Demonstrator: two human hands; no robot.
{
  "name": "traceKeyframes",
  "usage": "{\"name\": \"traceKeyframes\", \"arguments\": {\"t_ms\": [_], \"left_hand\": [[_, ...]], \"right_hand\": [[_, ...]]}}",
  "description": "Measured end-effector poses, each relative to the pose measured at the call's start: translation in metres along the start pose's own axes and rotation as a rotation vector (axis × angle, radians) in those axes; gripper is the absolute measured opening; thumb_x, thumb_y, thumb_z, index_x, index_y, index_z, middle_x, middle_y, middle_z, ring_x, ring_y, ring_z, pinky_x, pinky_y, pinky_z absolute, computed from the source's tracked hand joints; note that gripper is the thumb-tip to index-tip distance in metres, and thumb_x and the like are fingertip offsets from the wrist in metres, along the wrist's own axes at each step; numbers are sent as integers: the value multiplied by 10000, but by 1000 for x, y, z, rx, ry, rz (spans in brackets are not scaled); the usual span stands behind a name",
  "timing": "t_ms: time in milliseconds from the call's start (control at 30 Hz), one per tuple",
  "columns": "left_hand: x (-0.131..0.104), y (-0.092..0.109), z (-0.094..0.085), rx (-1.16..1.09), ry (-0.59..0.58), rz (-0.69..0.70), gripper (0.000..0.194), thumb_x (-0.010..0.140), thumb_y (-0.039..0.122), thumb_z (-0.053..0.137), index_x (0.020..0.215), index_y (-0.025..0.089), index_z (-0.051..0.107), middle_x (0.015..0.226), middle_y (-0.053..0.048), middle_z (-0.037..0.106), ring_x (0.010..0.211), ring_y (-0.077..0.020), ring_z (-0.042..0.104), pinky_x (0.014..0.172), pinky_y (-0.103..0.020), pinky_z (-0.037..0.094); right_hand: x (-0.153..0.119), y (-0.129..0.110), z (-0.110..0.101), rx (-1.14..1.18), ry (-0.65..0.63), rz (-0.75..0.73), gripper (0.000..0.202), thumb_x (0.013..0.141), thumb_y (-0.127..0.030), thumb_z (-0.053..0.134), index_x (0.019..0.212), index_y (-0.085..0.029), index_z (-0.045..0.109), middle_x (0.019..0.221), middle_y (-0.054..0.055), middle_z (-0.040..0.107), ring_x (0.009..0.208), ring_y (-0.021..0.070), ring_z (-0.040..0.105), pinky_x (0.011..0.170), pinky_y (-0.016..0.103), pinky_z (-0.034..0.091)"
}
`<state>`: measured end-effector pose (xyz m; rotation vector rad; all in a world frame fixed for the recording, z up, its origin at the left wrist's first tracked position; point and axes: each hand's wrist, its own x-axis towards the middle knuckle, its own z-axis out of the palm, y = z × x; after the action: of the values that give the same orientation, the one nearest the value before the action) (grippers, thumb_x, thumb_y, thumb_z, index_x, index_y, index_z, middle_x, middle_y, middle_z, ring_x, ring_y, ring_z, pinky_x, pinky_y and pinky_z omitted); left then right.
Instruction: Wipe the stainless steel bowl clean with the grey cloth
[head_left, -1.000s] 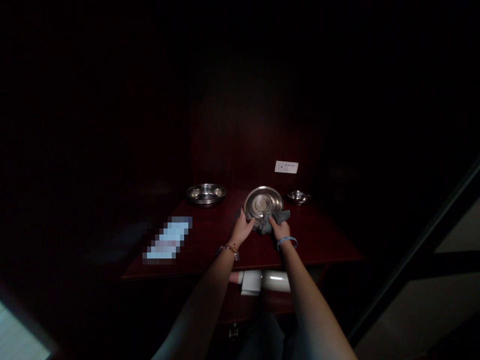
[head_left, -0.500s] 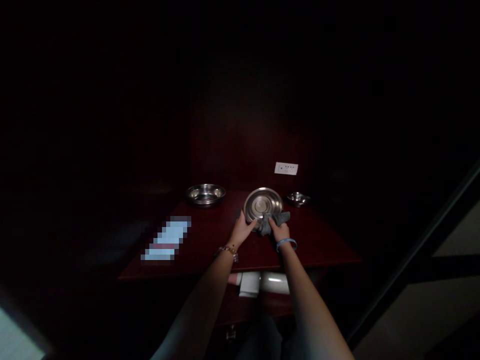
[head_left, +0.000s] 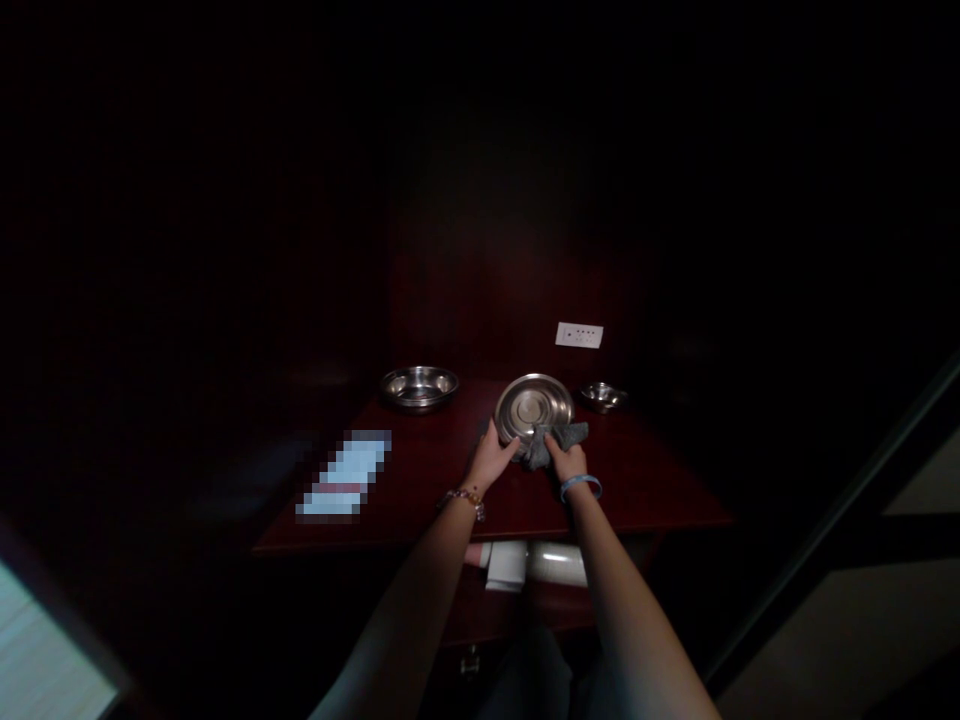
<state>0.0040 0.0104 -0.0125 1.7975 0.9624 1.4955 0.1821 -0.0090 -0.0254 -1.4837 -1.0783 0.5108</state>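
A round steel plate (head_left: 531, 402) with ring marks in its middle is tilted up toward me over the dark red desk. My left hand (head_left: 495, 456) grips its lower left rim, thumb on the inner face. In my right hand (head_left: 568, 460) is a crumpled grey cloth (head_left: 538, 449), pressed against the plate's lower right rim. The fingers behind the plate and cloth are hidden. A larger steel bowl (head_left: 420, 390) stands at the back left of the desk, and a smaller steel bowl (head_left: 602, 397) at the back right.
The dark red desk (head_left: 420, 490) has a blurred-out pale rectangle (head_left: 347, 478) on its left. A white socket panel (head_left: 579, 335) is on the back wall. Beneath the desktop are a white roll-like thing (head_left: 555, 563) and a folded white item (head_left: 507, 566). Dark walls close in both sides.
The whole view has shifted slightly, so everything sits a little farther right. Both hands keep their hold on the plate and the cloth, with the cloth still at the lower right rim.
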Motion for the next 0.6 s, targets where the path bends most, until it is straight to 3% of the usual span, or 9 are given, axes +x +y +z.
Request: {"name": "traceKeyframes", "arguments": {"t_ms": [300,600], "left_hand": [[0,3,1,11,-2,5,509,813,227,621,1294,157,470,1244,-139,659,1147,-227,630,1030,-379,455],[0,0,0,36,-34,16,540,834,316,623,1328,170,459,1216,-135,676,1118,-235,646,985,-378,486]], "right_hand": [[0,-1,1,-10,45,33,428,673,-510,726,883,-138,763,923,154,765,983,293,716,841,316,543],[-6,-16,-1,-53,38,57,643,590,-690,732,938,-151,764,979,169,755,1012,316,699,896,375,522]]}}
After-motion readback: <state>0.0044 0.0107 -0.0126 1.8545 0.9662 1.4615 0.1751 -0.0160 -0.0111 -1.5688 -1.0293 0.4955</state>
